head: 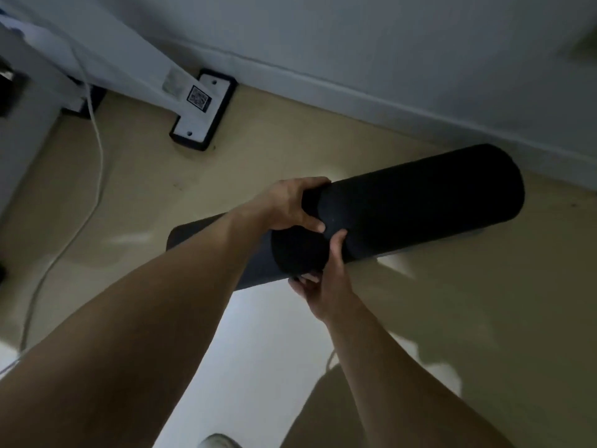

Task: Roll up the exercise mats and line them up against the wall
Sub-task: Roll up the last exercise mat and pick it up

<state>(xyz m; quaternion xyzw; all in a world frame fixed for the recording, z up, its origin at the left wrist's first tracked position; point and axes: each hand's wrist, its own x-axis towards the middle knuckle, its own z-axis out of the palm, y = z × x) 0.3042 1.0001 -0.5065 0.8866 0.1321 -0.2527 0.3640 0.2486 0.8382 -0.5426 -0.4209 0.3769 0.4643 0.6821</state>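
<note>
Risk: the black rolled foam exercise mat [420, 205] could spring loose if either grip slackens (no strap visible). Left hand [290, 205] and right hand [326, 279] both clasp its near end. Long axis runs lower-left to upper-right, far end on the beige floor [323, 140] near the pale wall [387, 59].

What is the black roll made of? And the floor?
The rolled mat looks like matte foam or rubber: dull black, faintly grainy, with no shine. The floor looks like smooth vinyl or polished tile: beige and glossy, with bright reflections. I cannot tell which.
</note>
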